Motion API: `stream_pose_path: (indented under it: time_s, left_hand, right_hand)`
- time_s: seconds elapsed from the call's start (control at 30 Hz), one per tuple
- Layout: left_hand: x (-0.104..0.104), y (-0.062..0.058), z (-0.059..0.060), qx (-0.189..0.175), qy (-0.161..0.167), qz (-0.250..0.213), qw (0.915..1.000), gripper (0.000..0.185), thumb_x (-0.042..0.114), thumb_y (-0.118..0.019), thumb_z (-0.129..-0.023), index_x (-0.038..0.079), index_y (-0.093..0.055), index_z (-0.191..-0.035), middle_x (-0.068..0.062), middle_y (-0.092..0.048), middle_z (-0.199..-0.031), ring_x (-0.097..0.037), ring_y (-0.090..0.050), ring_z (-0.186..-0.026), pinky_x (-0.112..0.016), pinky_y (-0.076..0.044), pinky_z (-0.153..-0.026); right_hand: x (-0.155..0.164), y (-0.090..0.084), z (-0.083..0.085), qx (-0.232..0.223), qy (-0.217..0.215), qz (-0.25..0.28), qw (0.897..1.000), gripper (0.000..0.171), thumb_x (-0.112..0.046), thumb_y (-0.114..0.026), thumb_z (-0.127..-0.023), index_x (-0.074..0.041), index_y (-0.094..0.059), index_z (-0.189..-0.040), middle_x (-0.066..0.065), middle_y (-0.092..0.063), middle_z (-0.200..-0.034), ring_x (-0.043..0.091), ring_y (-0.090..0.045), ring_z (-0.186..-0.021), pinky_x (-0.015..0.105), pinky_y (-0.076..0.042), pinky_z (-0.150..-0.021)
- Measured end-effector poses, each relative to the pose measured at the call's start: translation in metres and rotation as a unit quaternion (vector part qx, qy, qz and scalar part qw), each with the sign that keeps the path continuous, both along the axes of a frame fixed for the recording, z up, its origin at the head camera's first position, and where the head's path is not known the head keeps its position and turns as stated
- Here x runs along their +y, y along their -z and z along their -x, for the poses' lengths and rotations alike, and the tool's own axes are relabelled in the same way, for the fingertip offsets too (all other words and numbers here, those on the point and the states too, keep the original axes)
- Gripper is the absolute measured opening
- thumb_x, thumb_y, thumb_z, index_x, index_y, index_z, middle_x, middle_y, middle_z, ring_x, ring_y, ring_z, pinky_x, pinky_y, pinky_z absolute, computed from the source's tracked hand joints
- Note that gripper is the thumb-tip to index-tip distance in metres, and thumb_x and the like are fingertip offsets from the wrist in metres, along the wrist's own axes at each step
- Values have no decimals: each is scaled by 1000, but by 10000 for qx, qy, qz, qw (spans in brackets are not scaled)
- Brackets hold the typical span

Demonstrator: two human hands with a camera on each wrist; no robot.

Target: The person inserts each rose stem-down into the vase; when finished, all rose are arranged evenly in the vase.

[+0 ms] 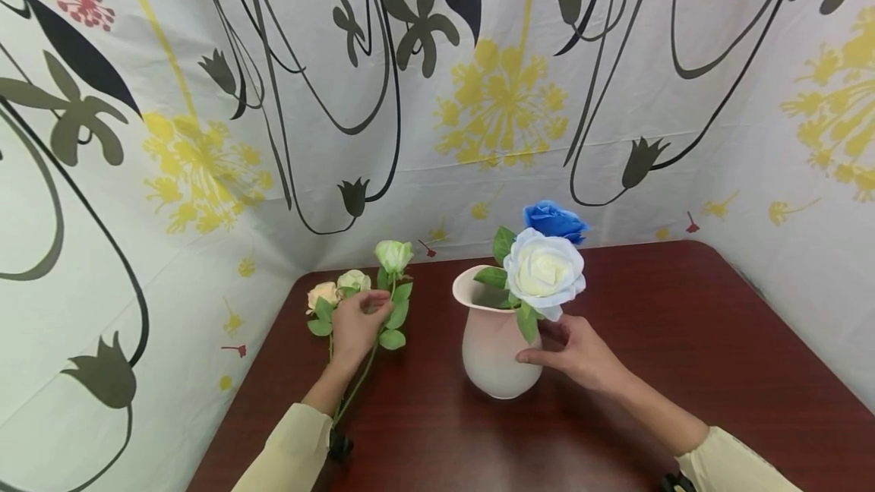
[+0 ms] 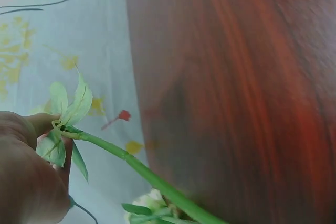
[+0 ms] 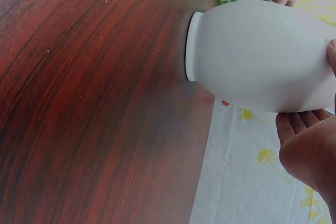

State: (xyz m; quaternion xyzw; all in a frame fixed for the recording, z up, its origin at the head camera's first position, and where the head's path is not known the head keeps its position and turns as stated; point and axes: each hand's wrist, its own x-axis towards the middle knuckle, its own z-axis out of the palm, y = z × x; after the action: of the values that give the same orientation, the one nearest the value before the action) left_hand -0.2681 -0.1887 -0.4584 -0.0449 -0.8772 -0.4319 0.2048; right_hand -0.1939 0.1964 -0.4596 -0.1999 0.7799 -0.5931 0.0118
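Observation:
My left hand (image 1: 355, 329) pinches the stem of a pale green artificial rose (image 1: 393, 257) at the table's left side. In the left wrist view, thumb and fingers close on the green stem (image 2: 137, 167) just by its leaves. A peach rose (image 1: 321, 297) and a whitish-green rose (image 1: 354, 280) lie beside that hand. My right hand (image 1: 581, 355) grips the side of a pink-and-white vase (image 1: 497, 359), thumb in front, fingertips partly hidden behind it. The vase stands upright, holding a deep blue rose (image 1: 555, 220) and a white rose with pale blue edges (image 1: 544, 272).
The dark red wooden table (image 1: 656, 310) bears all these things. Behind it and along its sides hangs a white cloth (image 1: 437, 211) printed with flowers and curling stems. The vase's base (image 3: 193, 45) rests on the tabletop.

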Motion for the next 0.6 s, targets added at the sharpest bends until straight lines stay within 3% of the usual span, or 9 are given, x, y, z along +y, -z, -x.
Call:
stream_pose_path:
  time_s: [0.23, 0.4, 0.6]
  left_hand:
    - [12, -21, -6, 220, 88, -447, 9987, 13, 19, -86, -92, 16, -84, -104, 2, -80, -95, -16, -76, -91, -34, -58, -78]
    - [20, -40, -13, 338, 268, -976, 9943, 13, 15, -86, -92, 15, -84, -105, 1, -80, -96, -15, -76, -92, -26, -58, -85]
    - [29, -58, -19, 755, 624, -1541, 9832, 14, 8, -85, -91, 10, -84, -104, -6, -81, -97, -13, -75, -89, -16, -56, -75]
  right_hand:
    - [1, 1, 0, 39, -16, -14, 10000, 74, -21, -90, -88, -10, -54, -152, 12, -60, -151, 42, -56, -139, 45, -54, -105]
    - [1, 1, 0, 22, -12, -6, 10000, 74, -21, -90, -88, -10, -54, -152, 12, -60, -151, 42, -56, -139, 45, -54, -105]
    - [1, 0, 0, 8, -12, -4, 10000, 74, -21, -90, -88, -10, -54, -152, 12, -60, -151, 42, -55, -140, 47, -54, -105]
